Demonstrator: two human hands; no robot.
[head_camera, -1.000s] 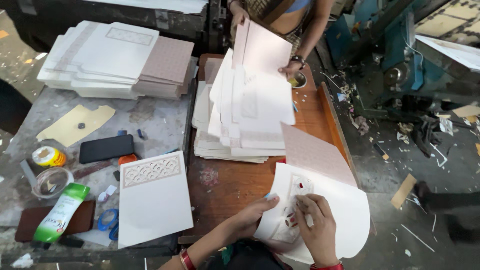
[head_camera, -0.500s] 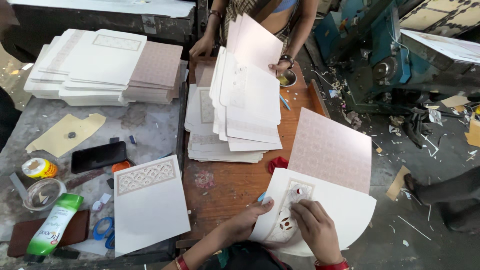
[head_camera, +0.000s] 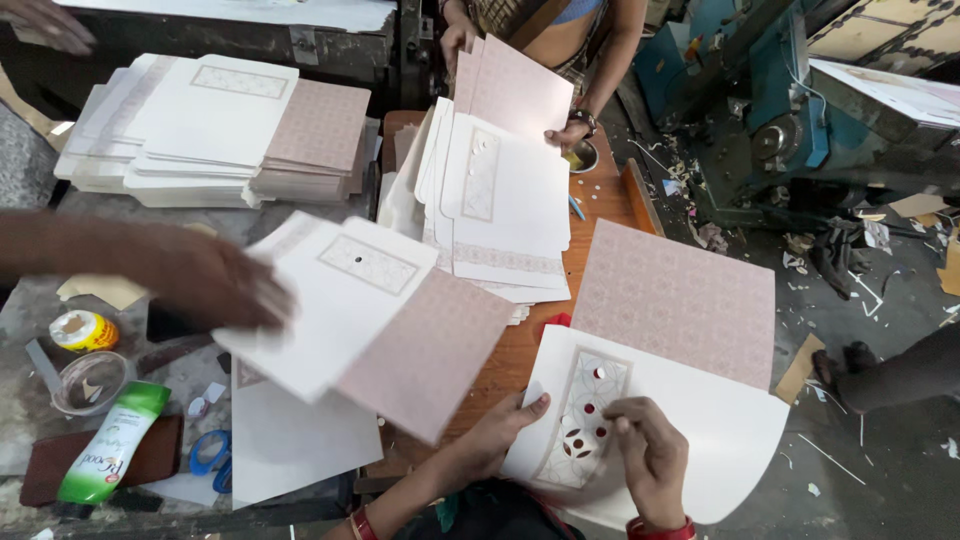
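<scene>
A large white card (head_camera: 720, 440) with a pink patterned flap (head_camera: 680, 300) lies over the near edge of the brown wooden board (head_camera: 600, 210). It has a panel of cut-out shapes (head_camera: 580, 420). My left hand (head_camera: 500, 430) grips the card's left edge, thumb on top. My right hand (head_camera: 650, 460) has its fingertips pinched on the cut-out panel. To the left, a co-worker's hand (head_camera: 210, 280) reaches in with a white and pink card (head_camera: 370, 310) held over the table.
A fanned stack of white cards (head_camera: 500, 200) stands mid-board, handled by another person (head_camera: 570, 135) at the far side. More stacked cards (head_camera: 210, 130) lie back left. A green tube (head_camera: 110, 440), tape roll (head_camera: 85, 330), clear bowl (head_camera: 90, 380) and blue scissors (head_camera: 210, 455) sit near left. A blue machine (head_camera: 780, 110) stands right.
A co-worker's arm has come in from the left with a white and pink card, now over the table's near left. My hands stay on the cut-out card.
</scene>
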